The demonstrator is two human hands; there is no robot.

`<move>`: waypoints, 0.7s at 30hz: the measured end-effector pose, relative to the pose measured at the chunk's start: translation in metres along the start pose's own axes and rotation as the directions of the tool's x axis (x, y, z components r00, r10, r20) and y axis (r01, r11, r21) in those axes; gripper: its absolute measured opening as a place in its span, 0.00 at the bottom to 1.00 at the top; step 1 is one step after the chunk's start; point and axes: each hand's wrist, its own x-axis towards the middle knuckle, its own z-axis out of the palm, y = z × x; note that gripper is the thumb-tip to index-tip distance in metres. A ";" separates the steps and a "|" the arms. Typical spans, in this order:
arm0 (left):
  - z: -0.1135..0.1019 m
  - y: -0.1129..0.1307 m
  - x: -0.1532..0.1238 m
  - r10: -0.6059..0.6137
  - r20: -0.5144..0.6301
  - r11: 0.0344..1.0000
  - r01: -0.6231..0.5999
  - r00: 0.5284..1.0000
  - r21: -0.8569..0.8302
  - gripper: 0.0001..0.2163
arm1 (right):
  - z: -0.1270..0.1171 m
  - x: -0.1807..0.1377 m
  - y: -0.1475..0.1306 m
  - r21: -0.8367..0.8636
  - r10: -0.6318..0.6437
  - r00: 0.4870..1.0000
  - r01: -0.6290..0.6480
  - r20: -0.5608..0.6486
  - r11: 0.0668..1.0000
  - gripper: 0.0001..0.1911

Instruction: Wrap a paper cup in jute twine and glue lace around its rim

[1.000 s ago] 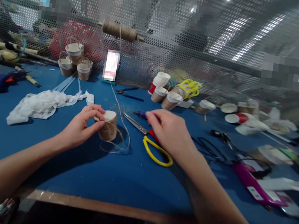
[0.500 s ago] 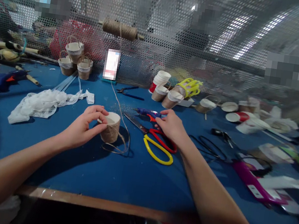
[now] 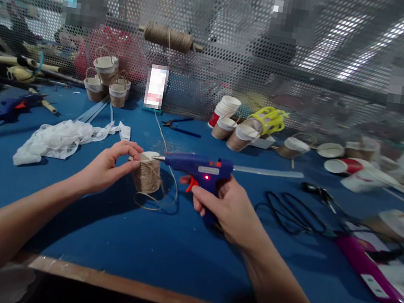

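Note:
My left hand [image 3: 118,163] pinches the rim of a paper cup [image 3: 147,176] wrapped in brown twine, which stands slightly tilted on the blue table. Loose twine [image 3: 172,195] trails from the cup in a loop and runs back toward a spool [image 3: 169,37]. In my right hand [image 3: 230,204] is a blue glue gun [image 3: 188,163], its red light on and a clear glue stick [image 3: 269,172] poking out behind. A finger lies at the orange trigger. The nozzle points left, right by the cup's upper edge; whether it touches is too fine to tell.
White lace [image 3: 55,142] lies at left, near a second glue gun [image 3: 15,106]. Finished little baskets [image 3: 107,76] are stacked behind. Pliers [image 3: 183,126], wrapped cups [image 3: 242,136], a black cable [image 3: 287,212] and a purple power strip [image 3: 363,267] lie around. Perforated metal stands at the back.
My right hand has lifted the glue gun off the table and brought its nozzle to the cup. The red and yellow scissors no longer show. My left hand stays at the cup rim.

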 end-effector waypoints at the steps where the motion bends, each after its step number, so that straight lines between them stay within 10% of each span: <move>1: 0.001 0.000 0.000 -0.002 -0.010 1.000 0.002 1.000 -0.005 0.04 | 0.002 -0.003 -0.001 -0.046 -0.028 1.000 0.028 -0.004 0.999 0.14; 21: 0.007 0.007 -0.005 -0.007 -0.037 1.000 0.006 0.999 -0.015 0.03 | 0.012 -0.015 0.009 -0.522 -0.334 0.937 0.234 -0.104 0.820 0.12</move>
